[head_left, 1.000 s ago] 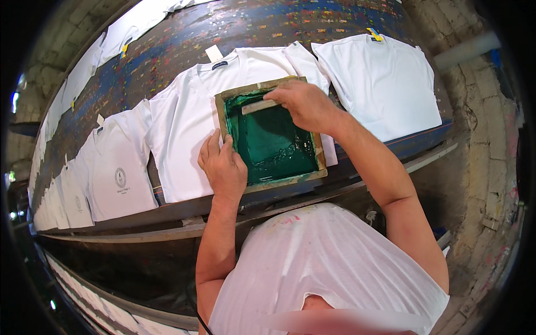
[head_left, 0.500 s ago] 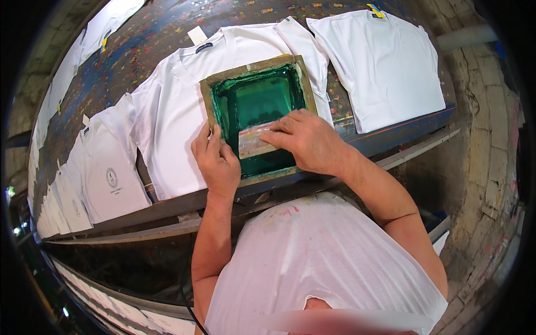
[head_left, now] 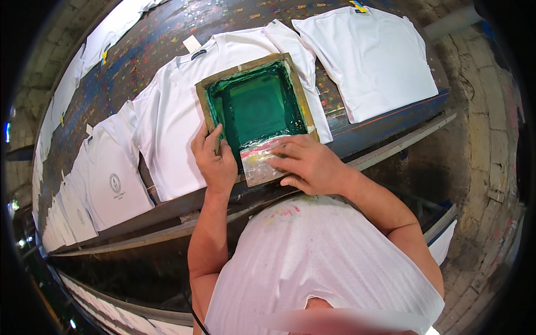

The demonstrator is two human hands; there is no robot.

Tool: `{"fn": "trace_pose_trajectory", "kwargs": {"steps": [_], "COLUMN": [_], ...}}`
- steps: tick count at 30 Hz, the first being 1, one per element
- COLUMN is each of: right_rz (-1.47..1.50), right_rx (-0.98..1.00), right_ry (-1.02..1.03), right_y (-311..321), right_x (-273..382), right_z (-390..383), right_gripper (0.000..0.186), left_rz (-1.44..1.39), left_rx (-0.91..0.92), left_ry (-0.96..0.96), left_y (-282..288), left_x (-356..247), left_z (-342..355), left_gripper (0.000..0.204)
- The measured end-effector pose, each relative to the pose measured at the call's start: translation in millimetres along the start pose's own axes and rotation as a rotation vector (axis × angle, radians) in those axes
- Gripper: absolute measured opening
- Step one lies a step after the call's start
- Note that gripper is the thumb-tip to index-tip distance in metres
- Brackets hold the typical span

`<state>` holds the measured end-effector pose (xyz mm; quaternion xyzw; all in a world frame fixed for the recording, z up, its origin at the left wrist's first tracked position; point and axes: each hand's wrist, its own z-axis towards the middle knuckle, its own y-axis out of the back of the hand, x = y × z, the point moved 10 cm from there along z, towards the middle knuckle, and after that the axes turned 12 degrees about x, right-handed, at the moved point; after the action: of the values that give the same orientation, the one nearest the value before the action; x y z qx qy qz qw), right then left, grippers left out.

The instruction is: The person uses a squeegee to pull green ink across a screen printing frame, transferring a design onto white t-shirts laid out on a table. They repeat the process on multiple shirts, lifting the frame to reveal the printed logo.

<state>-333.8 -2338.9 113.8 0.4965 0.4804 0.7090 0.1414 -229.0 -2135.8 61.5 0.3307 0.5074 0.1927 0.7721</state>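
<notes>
Currently your left hand [head_left: 215, 163] is grasping the near left side of the wooden screen frame [head_left: 243, 69], fingers bending against its edge. Your right hand [head_left: 315, 163] is holding a flat, pink-streaked squeegee [head_left: 258, 167] by its right part, fingers spreading across it; you are tilting it over the frame's near edge, and I cannot tell how its lower side is being supported. The frame is lying on a white shirt [head_left: 173, 125]. A printed shirt [head_left: 114, 178] is resting left of the frame, and a folded white shirt [head_left: 379, 67] is lying right of it.
</notes>
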Motion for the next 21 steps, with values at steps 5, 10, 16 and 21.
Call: {"fn": "trace_pose_trajectory", "kwargs": {"steps": [5, 10, 16, 21], "right_rz": [0.143, 0.871, 0.916, 0.938], "right_rx": [-0.490, -0.459, -0.392, -0.540], "right_ry": [-0.254, -0.459, -0.357, -0.325], "right_y": [41, 0, -4, 38], "right_x": [-55, -121, -125, -140], "right_z": [-41, -57, -54, -101], "right_gripper": [0.060, 0.064, 0.070, 0.069], "left_rz": [0.036, -0.006, -0.097, -0.531], "left_rx": [-0.049, -0.138, -0.162, -0.185], "left_ry": [-0.147, -0.203, -0.108, -0.028], "left_y": [9, 15, 18, -15], "left_x": [-20, -24, -18, -56], "left_z": [-9, -22, -19, -9], "left_gripper": [0.044, 0.042, 0.031, 0.031]}}
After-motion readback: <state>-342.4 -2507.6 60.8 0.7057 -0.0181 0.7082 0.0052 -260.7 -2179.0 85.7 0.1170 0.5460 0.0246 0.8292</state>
